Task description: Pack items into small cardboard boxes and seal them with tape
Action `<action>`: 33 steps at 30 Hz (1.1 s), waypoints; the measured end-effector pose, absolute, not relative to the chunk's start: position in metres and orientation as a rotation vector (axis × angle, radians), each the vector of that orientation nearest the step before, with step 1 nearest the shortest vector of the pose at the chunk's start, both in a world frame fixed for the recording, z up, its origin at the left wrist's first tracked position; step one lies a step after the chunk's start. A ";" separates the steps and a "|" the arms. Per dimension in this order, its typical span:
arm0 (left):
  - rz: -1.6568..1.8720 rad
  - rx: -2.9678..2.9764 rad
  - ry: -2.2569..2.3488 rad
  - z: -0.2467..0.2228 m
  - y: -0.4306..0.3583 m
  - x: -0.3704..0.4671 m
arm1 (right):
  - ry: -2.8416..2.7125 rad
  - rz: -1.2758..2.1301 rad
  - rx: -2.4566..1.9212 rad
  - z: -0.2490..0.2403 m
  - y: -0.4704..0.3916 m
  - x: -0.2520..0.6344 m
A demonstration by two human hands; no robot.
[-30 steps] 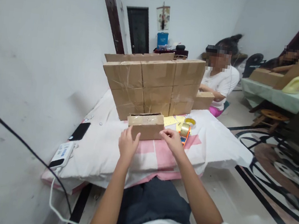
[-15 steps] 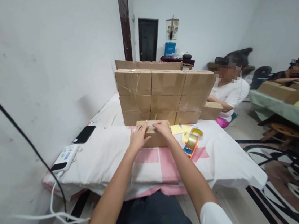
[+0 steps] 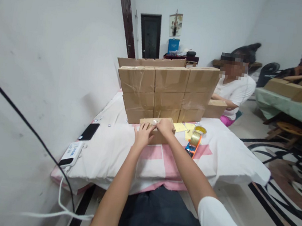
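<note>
A small cardboard box (image 3: 160, 139) sits on the table close in front of me. My left hand (image 3: 143, 134) lies over its top left part, fingers stretched out and spread. At the top, my right hand (image 3: 165, 126) has its fingers curled together in a pinch against the cardboard. A shiny spot, perhaps clear tape, shows beside those fingertips; what they hold is too small to make out. To the right of the box lie an orange and blue tape dispenser (image 3: 192, 144) and a roll of tape (image 3: 200, 129).
Behind the box stands a wall of stacked, taped cardboard boxes (image 3: 169, 89). Yellow papers (image 3: 180, 127) lie at its foot. A black phone (image 3: 90, 131) and a white power bank (image 3: 71, 154) rest on the left. A person in a white shirt (image 3: 238, 89) sits at the right.
My right hand has shifted slightly along the box top, its fingers curling in closer to my left hand. The whole view has moved a little; the box stays in place.
</note>
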State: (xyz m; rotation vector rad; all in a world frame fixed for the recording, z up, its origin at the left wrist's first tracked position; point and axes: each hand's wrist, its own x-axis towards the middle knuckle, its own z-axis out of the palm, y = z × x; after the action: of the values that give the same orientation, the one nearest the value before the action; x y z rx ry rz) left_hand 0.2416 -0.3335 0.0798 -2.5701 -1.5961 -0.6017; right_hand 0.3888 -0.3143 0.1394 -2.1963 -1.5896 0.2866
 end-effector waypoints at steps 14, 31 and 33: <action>-0.629 -2.541 -1.603 0.079 -0.342 0.242 | -1.793 0.036 -2.109 0.140 -0.308 0.401; -0.649 -2.517 -1.547 0.069 -0.334 0.242 | -1.666 0.006 -2.250 0.124 -0.260 0.624; -0.683 -2.512 -1.524 0.064 -0.332 0.241 | -1.730 0.031 -2.245 0.108 -0.262 0.674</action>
State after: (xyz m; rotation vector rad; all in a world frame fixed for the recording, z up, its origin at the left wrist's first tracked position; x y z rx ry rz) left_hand 0.2411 -0.3320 0.0639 -2.5119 -1.5240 -0.6832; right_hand 0.6737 -0.2618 0.1077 -2.2445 -1.7297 0.0312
